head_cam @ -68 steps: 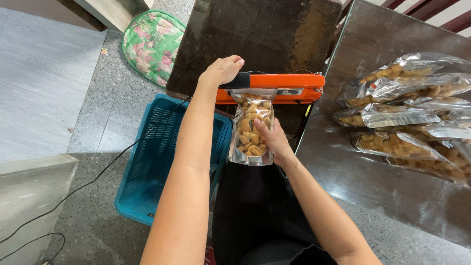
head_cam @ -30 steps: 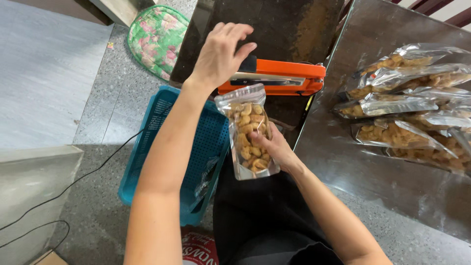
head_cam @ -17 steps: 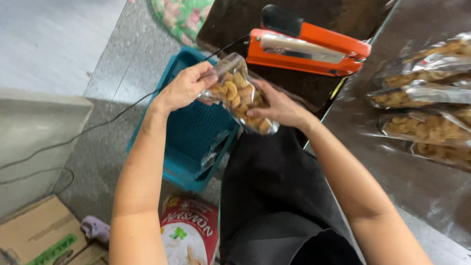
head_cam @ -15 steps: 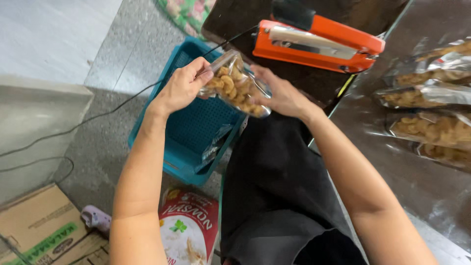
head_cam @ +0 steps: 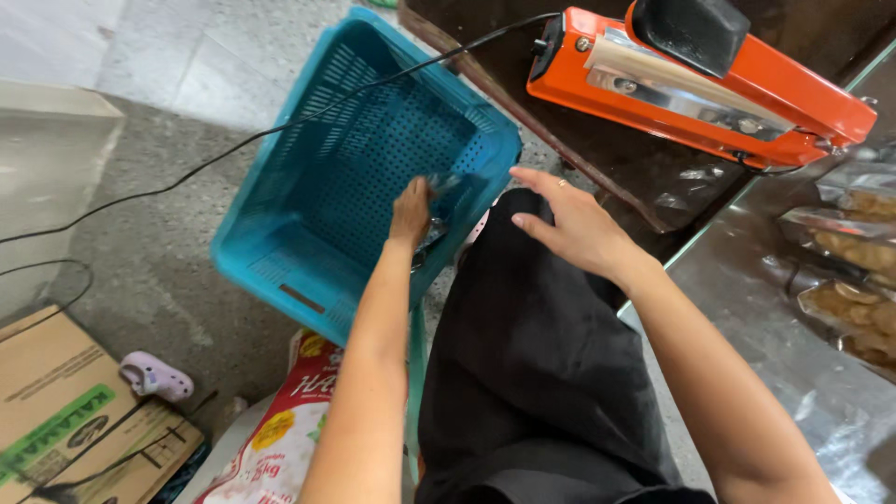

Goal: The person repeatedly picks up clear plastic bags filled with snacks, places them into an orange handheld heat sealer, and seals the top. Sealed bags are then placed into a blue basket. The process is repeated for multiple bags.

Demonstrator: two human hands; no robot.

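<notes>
Bottom of the frame, black trousers point(head_cam: 551, 392) fill the middle, with a printed sack point(head_cam: 280, 439) and a cardboard box point(head_cam: 65, 420) on the floor at lower left, plus a small lilac shoe point(head_cam: 154, 376). The left hand point(head_cam: 413, 210) reaches down into the teal basket point(head_cam: 308, 187) in the centre, its fingers curled around a clear bag point(head_cam: 446, 187); it's blurry, so I can't see what's inside. The right hand point(head_cam: 574, 224) hovers just right of the basket, fingers spread loosely, holding nothing. Farther up, an orange sealer point(head_cam: 709, 84) sits on the dark surface point(head_cam: 635, 168) at upper right. Filled snack bags point(head_cam: 854, 271) lie along the right edge.
</notes>
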